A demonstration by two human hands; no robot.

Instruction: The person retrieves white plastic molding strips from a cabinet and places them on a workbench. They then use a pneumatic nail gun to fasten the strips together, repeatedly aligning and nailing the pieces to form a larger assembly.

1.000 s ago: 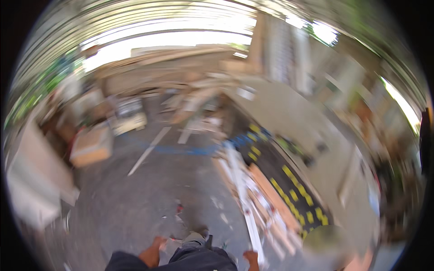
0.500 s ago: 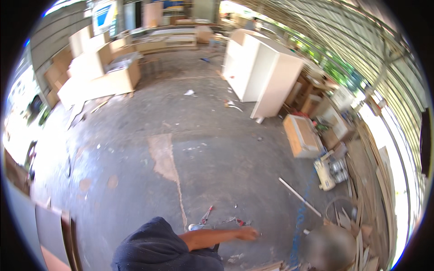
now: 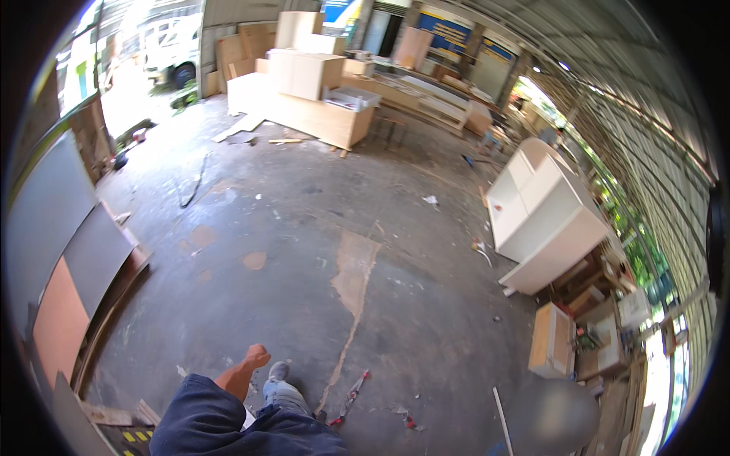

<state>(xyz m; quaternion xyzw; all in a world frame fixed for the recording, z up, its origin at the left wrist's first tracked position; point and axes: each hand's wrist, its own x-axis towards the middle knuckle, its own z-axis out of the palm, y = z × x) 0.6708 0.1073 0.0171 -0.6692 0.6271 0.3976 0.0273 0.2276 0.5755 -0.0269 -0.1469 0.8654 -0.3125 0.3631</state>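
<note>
My left hand hangs low in front of my body, its fingers curled into a loose fist with nothing showing in them. The forearm comes out of a dark blue sleeve. Beside it stands my leg in light trousers, with a grey shoe on the concrete floor. My right hand is out of sight. On the floor to the right of my leg lies a thin tool with red ends; another small red and metal piece lies farther right.
Sheets of board lean along the left. Pale wooden cabinets stand at the back, and a white cabinet stands at the right. Nearer is a small wooden box. A white strip lies on the floor at the lower right.
The view has turned to the left, so the cabinets sit farther right. My arm, stretched across to the right before, now points forward on the left. The leaning boards show more.
</note>
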